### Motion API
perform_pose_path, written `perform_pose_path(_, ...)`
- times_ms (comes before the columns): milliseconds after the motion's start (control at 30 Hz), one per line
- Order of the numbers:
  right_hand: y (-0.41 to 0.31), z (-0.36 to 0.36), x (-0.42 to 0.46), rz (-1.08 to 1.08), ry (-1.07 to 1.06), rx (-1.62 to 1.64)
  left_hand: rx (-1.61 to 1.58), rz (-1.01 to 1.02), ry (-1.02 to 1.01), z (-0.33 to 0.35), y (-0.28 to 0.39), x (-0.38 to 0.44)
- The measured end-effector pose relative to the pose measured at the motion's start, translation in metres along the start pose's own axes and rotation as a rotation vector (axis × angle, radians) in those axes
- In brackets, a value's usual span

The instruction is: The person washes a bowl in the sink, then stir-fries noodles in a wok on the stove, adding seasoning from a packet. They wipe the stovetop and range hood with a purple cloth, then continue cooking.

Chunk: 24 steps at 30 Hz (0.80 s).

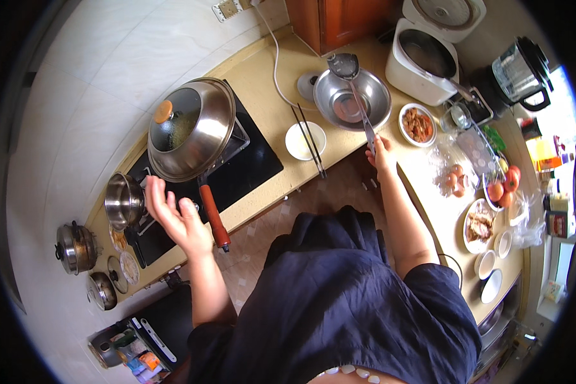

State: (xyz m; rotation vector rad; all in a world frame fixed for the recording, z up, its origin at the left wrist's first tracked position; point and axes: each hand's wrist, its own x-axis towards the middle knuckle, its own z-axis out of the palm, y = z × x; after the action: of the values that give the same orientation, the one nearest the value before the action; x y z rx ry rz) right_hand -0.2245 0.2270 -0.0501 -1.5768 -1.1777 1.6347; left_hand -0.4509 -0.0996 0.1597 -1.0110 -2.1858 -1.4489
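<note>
My right hand [383, 156] grips the handle of a wok turner [344, 66] over a stainless steel bowl [330, 98]; the blade lies at the bowl's far rim. My left hand [180, 218] is raised with fingers apart, holding nothing, between a small steel saucepan [120, 201] and the reddish wooden handle [212, 211] of a wok. A domed steel and glass lid [216, 120] with a wooden knob covers that wok on the black cooktop [261, 165]; its contents are blurred behind the glass. Dark chopsticks [312, 139] rest across a white bowl [294, 151] near the counter's edge.
A rice cooker [408, 72] with its lid raised and a blender [511, 72] stand at the back right. On the right counter are a dish of cooked food [416, 126], bagged eggs [457, 180], tomatoes [496, 192] and a plate of meat [480, 223]. Steel pots [74, 249] stand far left.
</note>
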Motion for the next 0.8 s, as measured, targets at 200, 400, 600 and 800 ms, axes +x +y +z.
perform_pose_path(200,0.025,-0.030,-0.083,-0.049,0.157,0.217,-0.529,0.094,-0.246,0.031,0.036,-0.057)
perform_pose_path(400,0.167,-0.124,-0.205,0.000,0.158,0.278,-0.818,0.098,-0.929,0.063,0.093,-0.117)
perform_pose_path(600,0.221,-0.227,-0.325,0.152,0.574,0.318,-0.897,0.109,-1.269,0.094,0.156,-0.196)
perform_pose_path(800,0.288,-0.336,-0.442,0.132,1.011,0.590,-1.089,0.338,-1.691,0.115,0.275,-0.324)
